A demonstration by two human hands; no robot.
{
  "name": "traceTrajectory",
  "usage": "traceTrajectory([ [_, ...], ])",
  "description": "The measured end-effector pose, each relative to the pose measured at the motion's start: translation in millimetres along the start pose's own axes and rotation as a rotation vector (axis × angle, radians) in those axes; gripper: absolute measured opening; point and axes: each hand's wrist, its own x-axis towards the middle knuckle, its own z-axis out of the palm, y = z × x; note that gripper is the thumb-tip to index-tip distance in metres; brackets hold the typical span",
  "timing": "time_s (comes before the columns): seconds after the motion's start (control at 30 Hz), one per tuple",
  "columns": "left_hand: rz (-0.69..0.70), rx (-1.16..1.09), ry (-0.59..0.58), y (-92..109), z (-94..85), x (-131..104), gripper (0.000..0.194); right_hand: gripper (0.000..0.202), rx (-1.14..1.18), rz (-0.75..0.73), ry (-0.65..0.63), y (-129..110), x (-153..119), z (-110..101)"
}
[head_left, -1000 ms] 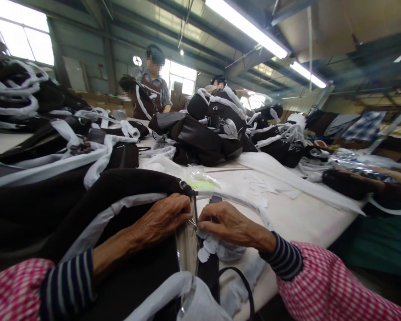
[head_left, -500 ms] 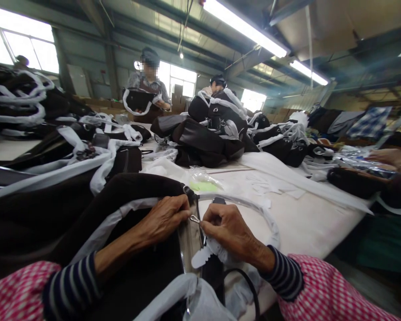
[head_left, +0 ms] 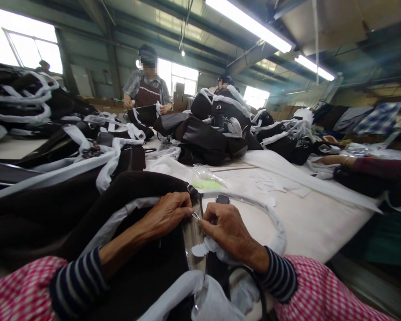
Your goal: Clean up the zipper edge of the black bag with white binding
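A black bag (head_left: 143, 272) with white-wrapped straps lies in front of me, its zipper (head_left: 188, 249) running down the light-edged opening. My left hand (head_left: 170, 211) rests at the bag's top edge, thumb and fingers pinched by the zipper end. Between my two hands is a small silver loop (head_left: 195, 216), seemingly a zipper pull. My right hand (head_left: 227, 227) is closed in a pinch at the loop's right side. Below it hangs a white notched tag (head_left: 199, 250). A white-wrapped handle (head_left: 277, 218) curves on the table beyond my right hand.
More black bags (head_left: 217, 133) are heaped across the white table (head_left: 307, 223). Clear plastic with a green piece (head_left: 207, 183) lies ahead. A person in an apron (head_left: 150, 91) handles a bag opposite. Another person's arm (head_left: 370, 167) reaches in from the right.
The person opposite has lowered their bag onto the heap. The arm at the right reaches further in. My hands remain at the silver loop, nearly unmoved.
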Motion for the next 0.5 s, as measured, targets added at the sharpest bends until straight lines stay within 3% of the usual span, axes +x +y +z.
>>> traceTrajectory([
  [0.5, 0.005, 0.006, 0.015, 6.4, 3.6, -3.1, 0.015, 0.018, 0.050, -0.035, 0.011, 3.4, 3.3, 5.7],
])
